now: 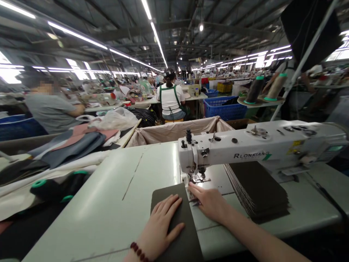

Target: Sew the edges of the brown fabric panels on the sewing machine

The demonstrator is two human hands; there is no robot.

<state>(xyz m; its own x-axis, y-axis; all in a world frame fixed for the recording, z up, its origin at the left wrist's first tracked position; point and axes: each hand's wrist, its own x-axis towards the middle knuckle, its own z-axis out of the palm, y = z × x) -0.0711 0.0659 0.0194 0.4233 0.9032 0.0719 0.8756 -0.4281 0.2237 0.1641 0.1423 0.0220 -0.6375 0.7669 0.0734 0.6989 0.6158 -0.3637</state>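
A dark olive fabric panel [188, 227] lies on the pale green sewing table, its upper right corner close to the needle area. My left hand [163, 222] rests flat on this panel, fingers stretched out, a beaded bracelet on the wrist. My right hand [208, 202] is at the panel's right edge, just in front of the presser foot [201, 177], with its fingers drawn together. A small pointed metal piece [195, 203] shows below those fingers; whether they hold it is unclear. The white sewing machine [231, 151] stands over the table.
Right of my right hand, a stack of dark panels [257, 187] sits under the machine arm. A cloth-lined bin [174, 131] stands behind the table. Fabric pieces [73, 145] and thread cones [45, 188] lie at left. Co-workers sit farther back, near a blue crate [223, 109].
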